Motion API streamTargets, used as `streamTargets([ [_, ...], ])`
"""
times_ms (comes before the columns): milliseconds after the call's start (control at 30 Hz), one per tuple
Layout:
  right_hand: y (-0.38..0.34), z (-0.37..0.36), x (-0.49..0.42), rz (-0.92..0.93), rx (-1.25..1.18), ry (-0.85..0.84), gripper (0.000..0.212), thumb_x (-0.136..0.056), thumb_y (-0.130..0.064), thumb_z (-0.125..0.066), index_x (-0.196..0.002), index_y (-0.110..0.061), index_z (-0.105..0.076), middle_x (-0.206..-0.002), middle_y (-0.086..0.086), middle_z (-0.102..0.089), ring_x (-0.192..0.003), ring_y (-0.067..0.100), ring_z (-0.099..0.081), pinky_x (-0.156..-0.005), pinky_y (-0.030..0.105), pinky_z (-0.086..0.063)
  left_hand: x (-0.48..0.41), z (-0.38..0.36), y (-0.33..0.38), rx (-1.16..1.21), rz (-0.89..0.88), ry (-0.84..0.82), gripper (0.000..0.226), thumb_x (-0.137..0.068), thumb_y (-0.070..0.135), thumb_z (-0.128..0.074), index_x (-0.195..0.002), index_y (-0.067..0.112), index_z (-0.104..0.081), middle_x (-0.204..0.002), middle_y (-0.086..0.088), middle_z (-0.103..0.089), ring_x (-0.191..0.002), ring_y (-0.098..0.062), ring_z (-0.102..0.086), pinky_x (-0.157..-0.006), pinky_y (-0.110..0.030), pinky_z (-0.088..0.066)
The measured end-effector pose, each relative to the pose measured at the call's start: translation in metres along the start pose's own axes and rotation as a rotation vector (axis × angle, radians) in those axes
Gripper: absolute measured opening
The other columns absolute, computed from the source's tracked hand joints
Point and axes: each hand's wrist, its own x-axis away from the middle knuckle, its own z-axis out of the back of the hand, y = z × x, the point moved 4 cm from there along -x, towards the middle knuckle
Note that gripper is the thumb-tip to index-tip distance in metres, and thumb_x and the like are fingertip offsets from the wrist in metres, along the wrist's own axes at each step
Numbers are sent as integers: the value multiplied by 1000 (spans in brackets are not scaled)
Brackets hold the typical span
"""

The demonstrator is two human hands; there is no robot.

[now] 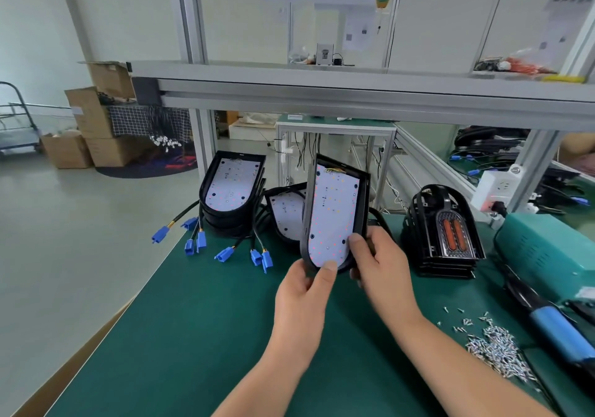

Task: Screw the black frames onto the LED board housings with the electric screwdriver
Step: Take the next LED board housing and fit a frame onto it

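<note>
1. Both your forearms come in from the bottom of the frame. Your left hand [302, 291] and right hand [383, 265] meet at centre on one LED board housing [333, 213].
2. Left hand: thumb pressed on the rounded lower end of the board, fingers curled behind the black shell. Right hand: thumb on the lower right edge, fingers wrapped behind. Both grip it.
3. You hold that housing tilted up, clear of the green mat [193, 336], with the board face toward you. It carries no frame.
4. More housings wait at centre left: a stack [231, 188] and, just beside it, a leaning one [286, 213] partly hidden behind the held unit. Their blue connectors [196, 242] trail onto the mat.
5. A pile of black frames [447, 233] stands right of centre, near your right hand. The top one shows a red-orange lens.
6. Loose screws [497, 349] lie scattered at lower right. The electric screwdriver [557, 333], with its blue grip, lies just beyond them, held by neither hand.
7. Judgement: this unit is at its very start. You still have to lay it down, seat a frame and drive the screws.
8. Several housings are left. Black parts at far right may be finished ones, but you cannot tell from here.
</note>
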Motion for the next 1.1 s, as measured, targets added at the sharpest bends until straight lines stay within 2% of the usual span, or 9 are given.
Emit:
streamTargets([
  [133,0,12,16,-97,-326,-70,39,-103,-52,-50,-89,-22,-69,-69,8,-69,-58,29,-66,-51,38,-53,2,6,6,-8,-3,81,20,-86,40,-58,-67,35,-57,-59,17,-38,-55,-13,-28,-53,-31,-26],
  [300,12,32,-6,-541,-778,-27,60,-110,-59,-31,-104,-23,-79,-94,5,-81,-73,20,-75,-56,30,-58,0,17,7,-95,-30,37,20,-79,31,-51,-70,25,-34,-71,3,-25,-67,-21,-18,-56,-38,-17],
  [367,20,41,-6,-679,-877,-50,60,-109,-57,-37,-110,-18,-83,-112,7,-81,-94,21,-79,-73,35,-61,0,17,9,-173,-41,-62,14,-77,30,-48,-69,24,-39,-71,3,-28,-66,-20,-20,-56,-34,-19],
  [467,-3,35,-3,-573,-1157,-506,67,-115,-40,-27,-135,12,-64,-143,31,-60,-139,34,-58,-118,31,-41,3,17,13,-190,-31,-212,17,-77,24,-48,-67,24,-34,-72,3,-26,-66,-18,-20,-55,-31,-18],
  [533,-9,32,-10,-542,-929,-634,70,-98,-50,-67,-133,10,-65,-129,30,-70,-126,36,-67,-113,35,-47,6,18,18,-205,-15,-315,21,-76,22,-49,-65,26,-31,-70,5,-24,-62,-16,-20,-55,-29,-18],
  [633,17,26,-21,-632,-468,-602,70,-98,-66,-37,-138,-13,-58,-119,24,-75,-95,35,-75,-90,46,-58,12,20,23,-299,37,-488,25,-72,24,-52,-66,23,-28,-69,3,-23,-61,-15,-20,-55,-30,-17],
  [767,27,15,-9,-508,-332,-646,56,-94,-61,-61,-138,-26,-56,-115,15,-78,-81,26,-73,-63,31,-55,21,19,25,-404,119,-652,30,-70,27,-56,-66,22,-26,-67,2,-22,-59,-19,-19,-55,-36,-14],
  [900,32,25,-6,-173,135,-525,46,-84,-63,-67,-123,-38,-66,-100,-16,-69,-79,7,-65,-75,29,-53,25,16,23,-449,184,-715,34,-70,27,-57,-67,20,-24,-65,1,-21,-60,-22,-17,-58,-39,-13],
  [1100,42,36,7,-30,768,-523,36,-99,-45,-60,-128,-26,-50,-120,-7,-46,-100,20,-64,-87,40,-51,23,14,21,-529,227,-719,36,-73,27,-58,-65,21,-24,-59,4,-24,-54,-17,-21,-52,-33,-16],
])
